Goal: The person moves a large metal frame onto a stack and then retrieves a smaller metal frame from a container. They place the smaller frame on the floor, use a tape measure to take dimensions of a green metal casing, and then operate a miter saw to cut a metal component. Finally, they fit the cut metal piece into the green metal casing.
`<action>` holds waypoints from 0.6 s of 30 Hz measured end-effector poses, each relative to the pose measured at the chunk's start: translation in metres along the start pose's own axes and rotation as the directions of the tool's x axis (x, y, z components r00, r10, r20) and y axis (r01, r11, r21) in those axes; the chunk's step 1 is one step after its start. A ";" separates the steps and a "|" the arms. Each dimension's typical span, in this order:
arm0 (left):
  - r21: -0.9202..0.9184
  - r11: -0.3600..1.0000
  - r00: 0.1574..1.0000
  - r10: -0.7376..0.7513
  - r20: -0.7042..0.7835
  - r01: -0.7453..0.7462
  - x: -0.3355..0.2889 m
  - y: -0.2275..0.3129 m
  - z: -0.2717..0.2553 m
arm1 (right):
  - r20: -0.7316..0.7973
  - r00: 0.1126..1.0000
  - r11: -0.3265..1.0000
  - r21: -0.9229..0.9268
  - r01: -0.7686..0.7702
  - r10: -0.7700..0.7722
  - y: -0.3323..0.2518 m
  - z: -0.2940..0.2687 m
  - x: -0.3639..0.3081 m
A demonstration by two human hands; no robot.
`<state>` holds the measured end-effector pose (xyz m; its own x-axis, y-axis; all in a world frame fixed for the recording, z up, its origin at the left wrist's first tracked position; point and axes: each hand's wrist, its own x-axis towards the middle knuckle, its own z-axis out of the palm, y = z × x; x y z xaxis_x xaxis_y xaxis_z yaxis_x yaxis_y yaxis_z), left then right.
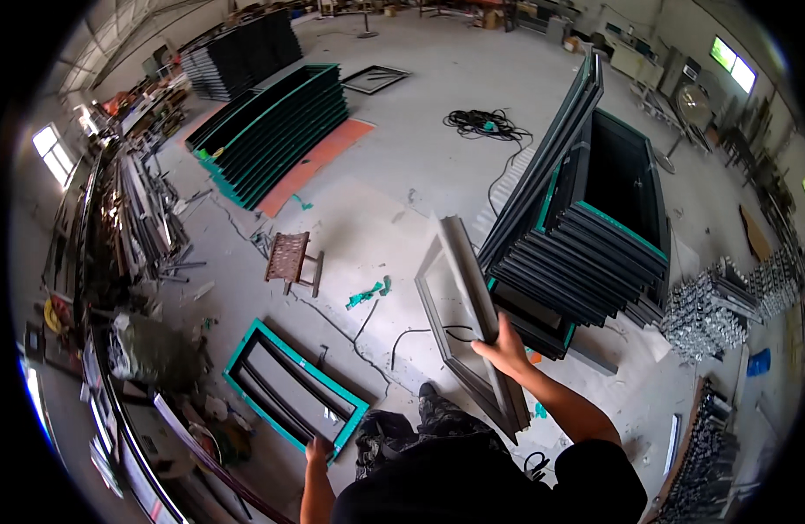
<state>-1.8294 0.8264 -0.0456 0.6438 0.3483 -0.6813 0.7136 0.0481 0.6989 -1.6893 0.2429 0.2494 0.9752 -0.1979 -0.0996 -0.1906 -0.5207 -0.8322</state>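
Observation:
My right hand is closed around one long side of a grey metal frame, which stands tilted at my right front. The frame's opening shows the floor through it. Down at my left, my left hand is closed at the near end of a rectangular frame with green edging. Dark bars run lengthwise inside that frame toward the hand. The fingers of my left hand are partly hidden, so their exact grip is hard to make out.
Close on the right rises a stack of dark frames. Farther left is another stack with green edges. A small woven stool stands ahead. Black cable lies coiled beyond; metal profiles fill the left side.

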 end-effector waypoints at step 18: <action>-0.440 0.897 0.928 0.194 0.319 -0.036 0.461 0.405 0.007 | -0.035 0.958 0.938 -0.196 -0.285 0.284 -0.123 0.111 0.364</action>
<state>-1.2421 1.0000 -0.0780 0.8238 0.0341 -0.5659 0.4953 0.4425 0.7476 -1.2983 0.3265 0.2548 0.8762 -0.3664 -0.3129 -0.4792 -0.5949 -0.6454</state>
